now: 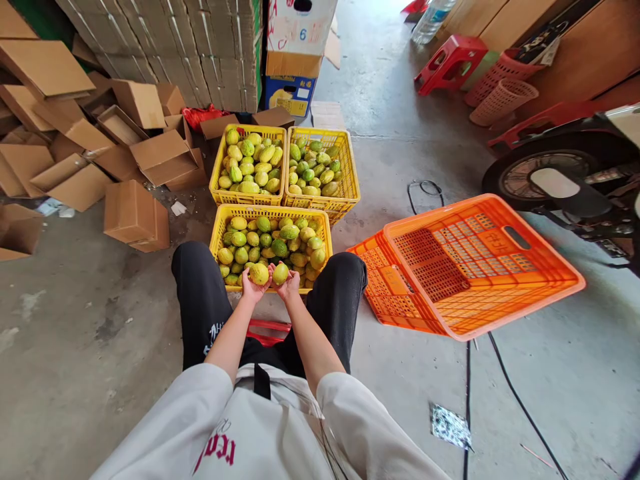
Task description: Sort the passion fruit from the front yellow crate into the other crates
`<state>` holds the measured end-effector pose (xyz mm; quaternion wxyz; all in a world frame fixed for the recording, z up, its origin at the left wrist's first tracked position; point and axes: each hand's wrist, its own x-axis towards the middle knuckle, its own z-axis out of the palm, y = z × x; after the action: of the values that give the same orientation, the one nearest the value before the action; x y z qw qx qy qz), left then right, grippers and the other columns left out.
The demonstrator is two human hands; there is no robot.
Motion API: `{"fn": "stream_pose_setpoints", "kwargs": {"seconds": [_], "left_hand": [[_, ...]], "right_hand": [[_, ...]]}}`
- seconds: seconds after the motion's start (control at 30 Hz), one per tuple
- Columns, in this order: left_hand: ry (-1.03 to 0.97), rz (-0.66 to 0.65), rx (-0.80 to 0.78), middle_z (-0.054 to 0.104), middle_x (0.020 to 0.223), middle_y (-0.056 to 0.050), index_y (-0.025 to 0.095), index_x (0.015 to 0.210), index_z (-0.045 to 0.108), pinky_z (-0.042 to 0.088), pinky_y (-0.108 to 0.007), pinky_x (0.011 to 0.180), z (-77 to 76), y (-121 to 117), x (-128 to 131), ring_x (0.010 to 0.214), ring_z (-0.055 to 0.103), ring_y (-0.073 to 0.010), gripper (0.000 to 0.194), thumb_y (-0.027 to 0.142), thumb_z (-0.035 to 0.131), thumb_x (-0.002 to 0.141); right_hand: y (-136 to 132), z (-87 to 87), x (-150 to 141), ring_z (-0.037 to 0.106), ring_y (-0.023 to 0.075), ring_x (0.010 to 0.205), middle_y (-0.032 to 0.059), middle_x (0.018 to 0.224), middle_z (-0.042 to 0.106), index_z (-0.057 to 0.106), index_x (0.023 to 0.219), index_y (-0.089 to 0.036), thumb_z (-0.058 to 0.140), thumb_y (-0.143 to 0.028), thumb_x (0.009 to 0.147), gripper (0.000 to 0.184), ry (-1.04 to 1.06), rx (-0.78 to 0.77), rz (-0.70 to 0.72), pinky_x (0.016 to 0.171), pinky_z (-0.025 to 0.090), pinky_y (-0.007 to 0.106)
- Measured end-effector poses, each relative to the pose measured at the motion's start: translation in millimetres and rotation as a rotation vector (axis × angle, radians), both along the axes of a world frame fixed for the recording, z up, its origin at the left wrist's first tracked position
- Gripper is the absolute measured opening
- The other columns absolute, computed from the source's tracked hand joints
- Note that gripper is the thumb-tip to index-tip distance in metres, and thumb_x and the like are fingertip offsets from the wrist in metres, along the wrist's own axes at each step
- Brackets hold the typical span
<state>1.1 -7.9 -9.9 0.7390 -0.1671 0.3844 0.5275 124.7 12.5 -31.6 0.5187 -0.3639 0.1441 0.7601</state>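
My left hand (pixel 254 289) holds a yellow, rough-skinned fruit (pixel 259 274), cupped from below. A rounder yellow-green fruit (pixel 281 273) rests in the curled fingers of my right hand (pixel 290 287). Both hands are side by side over the near edge of a yellow crate (pixel 327 243) filled with green and yellow fruit, between my knees. Behind it stand two more yellow crates, the left one (pixel 215 190) heaped with yellowish fruit and the right one (pixel 354 177) with greener ones. The exact kind of fruit is hard to tell.
An orange crate (pixel 480 293) with no fruit showing sits tilted at my right. Small cardboard boxes (pixel 133 213) are piled on the left. A motorbike wheel (pixel 540 173), a red stool (pixel 450 63) and pink baskets (pixel 503 100) stand at the right. Black cables (pixel 517 393) cross the floor.
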Motion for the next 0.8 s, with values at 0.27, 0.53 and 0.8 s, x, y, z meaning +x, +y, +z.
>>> {"fn": "stream_pose_setpoints", "kwargs": {"seconds": [0.27, 0.53, 0.8], "left_hand": [[-0.012, -0.001, -0.009, 0.074, 0.09, -0.017, 0.002, 0.142, 0.049, 0.061, -0.03, 0.064, 2.3, 1.4, -0.1, 0.074, 0.074, -0.0232, 0.059, 0.042, 0.037, 0.099], [0.018, -0.074, -0.02, 0.074, 0.081, -0.017, -0.002, 0.136, 0.053, 0.06, -0.027, 0.056, -1.8, 3.0, -0.1, 0.065, 0.073, -0.022, 0.06, 0.046, 0.043, 0.1], [-0.004, -0.029, 0.002, 0.075, 0.086, -0.017, 0.0, 0.134, 0.055, 0.061, -0.029, 0.062, -0.8, 2.0, 0.7, 0.071, 0.073, -0.0216, 0.057, 0.044, 0.043, 0.099]], "right_hand": [[2.2, 1.1, -1.6, 0.07, 0.0175, 0.065, 0.0079, 0.074, 0.071, 0.063, 0.103, -0.014, 0.047, -0.03, 0.09, 0.026, 0.069, -0.034, 0.028, 0.058, 0.062, 0.027], [2.3, -0.7, -2.9, 0.063, 0.014, 0.053, 0.0064, 0.069, 0.069, 0.063, 0.098, -0.013, 0.053, -0.029, 0.091, 0.02, 0.092, -0.057, 0.071, 0.044, 0.054, 0.018], [1.0, -2.6, -1.5, 0.066, 0.017, 0.055, 0.0093, 0.072, 0.071, 0.064, 0.099, -0.011, 0.049, -0.039, 0.092, 0.032, 0.06, -0.027, 0.08, 0.047, 0.057, 0.024]]}}
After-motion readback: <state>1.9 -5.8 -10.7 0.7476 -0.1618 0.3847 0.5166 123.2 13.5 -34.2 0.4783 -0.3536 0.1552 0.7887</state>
